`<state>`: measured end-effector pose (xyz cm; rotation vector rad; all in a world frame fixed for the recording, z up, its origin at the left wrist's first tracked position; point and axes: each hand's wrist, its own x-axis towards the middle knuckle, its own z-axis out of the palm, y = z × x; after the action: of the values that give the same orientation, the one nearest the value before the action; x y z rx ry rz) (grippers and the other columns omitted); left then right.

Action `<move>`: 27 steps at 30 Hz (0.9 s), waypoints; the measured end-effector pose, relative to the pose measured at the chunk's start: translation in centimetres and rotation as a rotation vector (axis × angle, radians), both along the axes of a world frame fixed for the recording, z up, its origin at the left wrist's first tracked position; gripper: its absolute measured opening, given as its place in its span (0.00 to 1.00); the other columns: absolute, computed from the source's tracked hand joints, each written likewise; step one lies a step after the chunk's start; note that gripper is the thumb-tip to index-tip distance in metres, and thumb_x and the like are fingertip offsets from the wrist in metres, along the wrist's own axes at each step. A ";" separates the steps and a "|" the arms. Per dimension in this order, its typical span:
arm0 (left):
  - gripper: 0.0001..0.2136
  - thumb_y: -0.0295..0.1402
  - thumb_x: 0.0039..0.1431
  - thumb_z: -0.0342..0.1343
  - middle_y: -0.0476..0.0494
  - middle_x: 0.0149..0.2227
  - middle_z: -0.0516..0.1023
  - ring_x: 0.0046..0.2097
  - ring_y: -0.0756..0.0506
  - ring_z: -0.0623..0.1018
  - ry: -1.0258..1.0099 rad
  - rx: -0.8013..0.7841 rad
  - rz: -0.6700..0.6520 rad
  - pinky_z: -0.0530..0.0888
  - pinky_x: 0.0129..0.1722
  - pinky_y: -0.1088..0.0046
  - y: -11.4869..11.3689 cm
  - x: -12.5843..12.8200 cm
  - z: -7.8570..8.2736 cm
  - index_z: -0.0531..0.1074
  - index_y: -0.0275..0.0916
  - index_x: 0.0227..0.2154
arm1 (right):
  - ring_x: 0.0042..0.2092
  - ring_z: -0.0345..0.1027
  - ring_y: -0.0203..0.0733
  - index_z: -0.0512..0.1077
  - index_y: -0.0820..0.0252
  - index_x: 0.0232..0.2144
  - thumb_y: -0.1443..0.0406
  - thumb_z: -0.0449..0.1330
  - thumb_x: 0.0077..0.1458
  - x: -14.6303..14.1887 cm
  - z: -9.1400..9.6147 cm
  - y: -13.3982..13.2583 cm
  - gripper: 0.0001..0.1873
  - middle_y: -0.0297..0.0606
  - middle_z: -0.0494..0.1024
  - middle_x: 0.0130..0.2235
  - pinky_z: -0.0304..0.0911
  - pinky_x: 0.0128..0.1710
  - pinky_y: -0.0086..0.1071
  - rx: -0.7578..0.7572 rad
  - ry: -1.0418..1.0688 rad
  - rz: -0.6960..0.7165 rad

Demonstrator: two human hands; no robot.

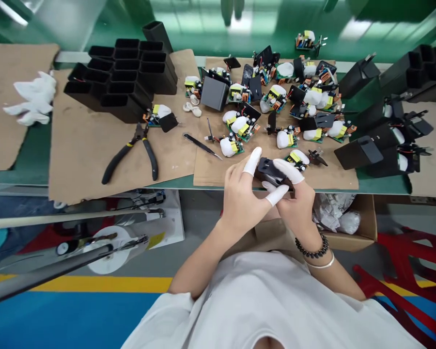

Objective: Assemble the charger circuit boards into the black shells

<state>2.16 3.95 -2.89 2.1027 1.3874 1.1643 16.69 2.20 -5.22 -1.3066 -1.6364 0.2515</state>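
Between my two hands, at the front edge of the bench, is a black power adapter case [268,170]. My left hand [241,196] grips it from the left with thumb and index finger, both in white finger cots. From the right, my right hand [297,196] closes on it with white-covered fingertips. Its underside is hidden by my fingers. Just beyond my right hand lie a circuit board [297,159] with a yellow-wrapped part and white filler, and a small black plug piece [317,157]. Tweezers [202,146] rest to the left of my left hand.
Black-handled pliers [153,157] lie on cardboard beside a block of upright black housings [125,80]. Several circuit boards [241,127] cover the middle cardboard. More black cases [359,151] stand at right. Below the bench edge is a carton [366,225] with plastic bags.
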 end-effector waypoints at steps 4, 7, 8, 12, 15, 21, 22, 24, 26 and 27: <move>0.24 0.38 0.61 0.64 0.33 0.58 0.81 0.61 0.37 0.79 -0.008 0.040 -0.011 0.73 0.64 0.56 1.1 1.3 0.6 0.70 0.37 0.57 | 0.60 0.77 0.51 0.66 0.53 0.65 0.64 0.62 0.61 0.1 -0.6 0.1 0.30 0.47 0.79 0.60 0.77 0.56 0.44 0.026 0.083 -0.036; 0.18 0.32 0.59 0.64 0.37 0.56 0.82 0.60 0.39 0.80 -0.103 -0.021 -0.131 0.74 0.64 0.59 1.7 1.0 1.0 0.73 0.38 0.52 | 0.58 0.78 0.51 0.63 0.52 0.66 0.61 0.64 0.61 0.2 -1.2 0.2 0.33 0.46 0.79 0.59 0.79 0.53 0.43 -0.049 0.115 -0.005; 0.19 0.31 0.59 0.63 0.37 0.56 0.82 0.60 0.40 0.80 -0.130 -0.054 -0.167 0.74 0.64 0.59 1.8 0.8 1.1 0.73 0.39 0.52 | 0.57 0.79 0.51 0.63 0.51 0.66 0.60 0.65 0.60 0.2 -1.3 0.3 0.33 0.46 0.80 0.59 0.80 0.53 0.43 -0.068 0.125 0.013; 0.20 0.32 0.61 0.63 0.35 0.63 0.77 0.65 0.40 0.76 -0.211 -0.154 -0.255 0.73 0.66 0.60 2.1 0.2 0.8 0.72 0.40 0.56 | 0.57 0.79 0.49 0.70 0.48 0.61 0.64 0.65 0.61 0.4 -1.3 0.4 0.26 0.41 0.82 0.57 0.77 0.57 0.46 0.041 0.087 0.075; 0.23 0.37 0.63 0.63 0.34 0.66 0.73 0.68 0.39 0.74 -0.259 -0.193 -0.304 0.73 0.65 0.61 2.3 -0.2 0.2 0.71 0.40 0.60 | 0.56 0.80 0.48 0.75 0.49 0.56 0.67 0.62 0.63 0.5 -0.7 0.6 0.20 0.41 0.84 0.55 0.77 0.57 0.46 0.104 -0.027 0.098; 0.31 0.47 0.67 0.59 0.32 0.71 0.67 0.73 0.34 0.66 0.017 -0.129 -0.191 0.59 0.73 0.51 2.0 -0.7 -0.6 0.64 0.41 0.68 | 0.52 0.82 0.49 0.79 0.54 0.53 0.68 0.65 0.59 1.7 0.4 1.6 0.19 0.45 0.85 0.52 0.79 0.52 0.41 0.110 -0.137 0.138; 0.31 0.48 0.67 0.58 0.31 0.71 0.67 0.73 0.34 0.65 0.043 -0.120 -0.166 0.58 0.73 0.51 1.8 -0.7 -0.7 0.63 0.41 0.69 | 0.52 0.82 0.49 0.79 0.53 0.53 0.69 0.65 0.58 1.9 0.5 1.7 0.20 0.45 0.85 0.53 0.79 0.52 0.41 0.106 -0.135 0.160; 0.32 0.48 0.68 0.56 0.31 0.71 0.67 0.73 0.35 0.66 0.043 -0.117 -0.137 0.59 0.72 0.53 1.5 -0.5 -0.8 0.61 0.40 0.69 | 0.53 0.82 0.49 0.79 0.53 0.54 0.69 0.66 0.57 2.2 0.6 1.8 0.22 0.44 0.85 0.53 0.79 0.53 0.41 0.092 -0.113 0.193; 0.31 0.46 0.68 0.57 0.32 0.70 0.68 0.72 0.36 0.67 -0.001 -0.117 -0.145 0.62 0.71 0.56 1.2 -0.5 -0.9 0.61 0.40 0.69 | 0.52 0.82 0.50 0.79 0.52 0.54 0.69 0.66 0.57 2.2 0.6 1.8 0.22 0.43 0.85 0.52 0.79 0.53 0.42 0.083 -0.058 0.203; 0.31 0.45 0.67 0.58 0.33 0.70 0.68 0.72 0.37 0.68 -0.029 -0.112 -0.157 0.63 0.70 0.57 1.1 -0.6 -0.8 0.62 0.41 0.69 | 0.52 0.82 0.49 0.79 0.52 0.53 0.69 0.67 0.57 2.1 0.5 1.7 0.21 0.43 0.85 0.52 0.79 0.53 0.42 0.080 -0.027 0.200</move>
<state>1.59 5.00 -3.74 2.0664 1.2212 1.0272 18.80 3.93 -4.71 -1.0912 -1.7839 0.2864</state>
